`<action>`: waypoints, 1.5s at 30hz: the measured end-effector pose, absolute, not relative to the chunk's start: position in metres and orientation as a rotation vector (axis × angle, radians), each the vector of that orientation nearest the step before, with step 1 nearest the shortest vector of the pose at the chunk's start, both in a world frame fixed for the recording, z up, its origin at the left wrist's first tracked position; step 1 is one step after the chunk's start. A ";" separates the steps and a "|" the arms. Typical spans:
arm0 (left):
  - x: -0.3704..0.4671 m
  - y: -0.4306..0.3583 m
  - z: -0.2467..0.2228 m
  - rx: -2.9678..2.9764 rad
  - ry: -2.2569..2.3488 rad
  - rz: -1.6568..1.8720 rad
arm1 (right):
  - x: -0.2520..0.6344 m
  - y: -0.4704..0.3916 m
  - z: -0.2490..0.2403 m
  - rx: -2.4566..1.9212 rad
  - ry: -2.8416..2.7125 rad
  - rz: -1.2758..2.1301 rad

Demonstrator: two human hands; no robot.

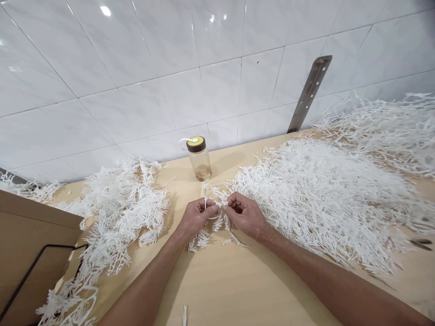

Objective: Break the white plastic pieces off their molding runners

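At the middle of the table my left hand (199,215) and my right hand (247,214) come close together over a small bunch of white branching strands (217,222). Thumb and fingers of my left hand pinch a white strand, part of which loops up above the hand. My right hand pinches the same bunch from the other side, its fingertips curled in. Just right of my right hand begins a large heap of fine white strands (326,194). To the left lies a pile of tufted white strands (125,208).
A clear jar (200,165) with a dark and yellow lid stands behind my hands near the tiled wall (220,99). A slotted metal bracket (310,93) leans at the back right. A cardboard box (37,244) is at left, and a dark pointed tool (421,243) at far right.
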State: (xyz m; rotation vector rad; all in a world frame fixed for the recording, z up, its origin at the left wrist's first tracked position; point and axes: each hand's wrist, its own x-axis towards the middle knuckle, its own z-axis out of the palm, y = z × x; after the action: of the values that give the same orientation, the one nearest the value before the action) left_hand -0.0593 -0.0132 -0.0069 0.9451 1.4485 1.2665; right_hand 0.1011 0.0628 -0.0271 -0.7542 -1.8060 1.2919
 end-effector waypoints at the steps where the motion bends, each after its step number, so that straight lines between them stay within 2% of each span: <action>1: -0.059 -0.013 -0.007 0.937 1.440 1.273 | 0.101 0.063 -0.026 -0.750 -1.812 1.300; 16: -0.055 -0.014 -0.008 1.025 1.438 1.236 | 0.102 0.064 -0.029 -0.737 -1.872 1.325; 29: -0.057 -0.014 -0.007 0.830 1.428 1.372 | 0.102 0.064 -0.027 -0.717 -1.966 1.362; 37: -0.055 -0.015 -0.006 0.811 1.430 1.399 | 0.101 0.067 -0.032 -0.638 -2.046 1.191; 45: -0.057 -0.012 -0.002 0.619 1.299 1.412 | 0.101 0.067 -0.037 -0.726 -1.879 1.363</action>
State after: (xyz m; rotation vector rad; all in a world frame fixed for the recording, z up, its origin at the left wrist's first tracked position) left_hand -0.0568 -0.0125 -0.0025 0.6186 1.2990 1.4119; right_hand 0.1008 0.0667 -0.0370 -0.7260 -1.8794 1.3633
